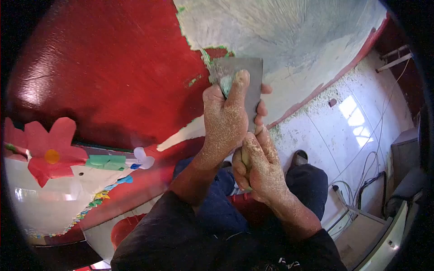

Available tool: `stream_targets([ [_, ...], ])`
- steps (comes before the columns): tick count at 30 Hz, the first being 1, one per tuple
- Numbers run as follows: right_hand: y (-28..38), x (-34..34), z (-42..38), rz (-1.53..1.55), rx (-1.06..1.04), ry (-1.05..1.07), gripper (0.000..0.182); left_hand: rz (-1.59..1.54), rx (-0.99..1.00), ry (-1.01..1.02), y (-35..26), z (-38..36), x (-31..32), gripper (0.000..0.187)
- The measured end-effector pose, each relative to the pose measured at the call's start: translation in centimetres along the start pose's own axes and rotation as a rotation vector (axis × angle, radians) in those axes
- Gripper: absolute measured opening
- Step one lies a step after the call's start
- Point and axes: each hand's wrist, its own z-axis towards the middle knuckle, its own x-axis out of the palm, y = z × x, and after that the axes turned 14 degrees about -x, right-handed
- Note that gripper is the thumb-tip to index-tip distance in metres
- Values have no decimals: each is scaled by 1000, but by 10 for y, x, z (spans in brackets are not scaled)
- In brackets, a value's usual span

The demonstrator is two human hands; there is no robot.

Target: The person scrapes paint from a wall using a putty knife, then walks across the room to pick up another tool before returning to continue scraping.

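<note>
My left hand (226, 113), dusted with pale shavings, is closed round a flat grey metal scraper plate (254, 72), thumb on its face and fingertips behind its right edge. The plate's left edge meets the ragged border between red paint (135, 58) and a pale scraped patch (289, 40) on the wall. Just below, my right hand (264, 169) is also dusty; its fingers are wrapped round something yellowish-green, mostly hidden, close under the plate's lower end.
A red paper flower (51, 151) decorates the left side. White floor tiles (316, 135) with scattered shavings lie at the right, with cables (350, 189) and a grey cabinet (404, 147). A red seat edge (124, 230) shows below.
</note>
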Motion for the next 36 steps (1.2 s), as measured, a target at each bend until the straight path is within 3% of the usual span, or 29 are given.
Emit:
stream_targets([
  [5,-16,9,-17,106,50,-61,56,39,-104,-70,10,-11,-12,34],
  [8,-10,10,-5,95,54,-104,54,42,-26,-70,5,-3,-3,35],
  [11,-2,-2,-14,-30,25,14,56,55,-29,-68,10,-5,-4,37],
  [15,4,4,0,120,107,-75,47,63,-6,-85,4,-1,2,41],
  [17,0,-4,-10,-22,86,-69,41,-3,39,-132,9,0,6,42],
  [18,0,-5,-10,-91,55,-58,39,77,-49,-69,9,-6,-2,43],
  [24,11,-2,-4,46,177,-74,37,47,-34,-72,10,0,-1,39],
  [36,18,4,-3,161,185,-97,20,44,-50,-74,11,-1,-1,35],
])
